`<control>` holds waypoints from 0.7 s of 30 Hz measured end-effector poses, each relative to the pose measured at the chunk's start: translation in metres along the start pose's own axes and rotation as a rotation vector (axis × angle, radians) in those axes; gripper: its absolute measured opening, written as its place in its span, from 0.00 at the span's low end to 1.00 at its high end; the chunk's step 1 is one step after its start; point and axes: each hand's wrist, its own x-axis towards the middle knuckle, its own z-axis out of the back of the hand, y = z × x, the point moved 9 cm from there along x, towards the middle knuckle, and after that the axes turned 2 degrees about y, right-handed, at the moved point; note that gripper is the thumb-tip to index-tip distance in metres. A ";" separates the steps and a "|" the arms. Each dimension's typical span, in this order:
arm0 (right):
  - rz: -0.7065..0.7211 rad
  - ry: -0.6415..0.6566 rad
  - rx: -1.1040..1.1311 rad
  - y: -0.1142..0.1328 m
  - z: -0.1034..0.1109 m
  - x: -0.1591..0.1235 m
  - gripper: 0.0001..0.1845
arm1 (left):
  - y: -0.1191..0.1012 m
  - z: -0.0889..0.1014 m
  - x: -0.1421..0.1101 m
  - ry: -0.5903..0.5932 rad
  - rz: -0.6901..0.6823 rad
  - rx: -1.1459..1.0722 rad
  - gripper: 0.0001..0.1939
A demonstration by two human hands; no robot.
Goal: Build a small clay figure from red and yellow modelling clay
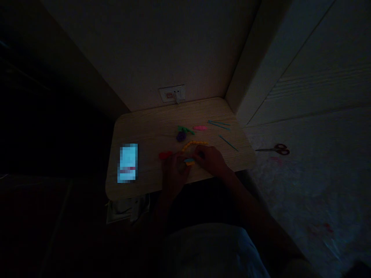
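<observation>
In dim light, my left hand (175,175) is closed at the table's front edge, with a small blue-and-orange piece (189,162) at its fingertips. Just to the right, my right hand (213,160) is bent into a pinch near that piece; what its fingertips hold is too dark to make out. A curved, bumpy yellow-orange strip (194,143) lies just beyond both hands. Beside my left fingers is a red piece (165,155). Farther back sit a purple clump (181,136), a green piece (185,129) and a pink piece (199,127).
Thin blue sticks (228,143) lie on the right of the small wooden table (147,127). A lit phone (127,163) rests at its left. Scissors (274,149) are on the pale surface to the right. A wall socket (172,94) with a plug is behind.
</observation>
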 end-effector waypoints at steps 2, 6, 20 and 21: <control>-0.007 -0.004 -0.016 0.000 0.000 0.000 0.13 | -0.002 0.000 0.000 0.002 -0.008 0.005 0.27; -0.029 -0.014 -0.084 0.000 0.000 -0.001 0.14 | -0.003 0.000 0.001 0.021 0.000 0.025 0.27; -0.036 -0.061 0.039 -0.004 0.002 -0.002 0.12 | -0.004 0.001 0.000 -0.009 -0.034 0.031 0.26; -0.041 -0.046 0.017 -0.003 0.001 -0.003 0.12 | -0.005 0.001 0.000 -0.010 -0.038 0.035 0.25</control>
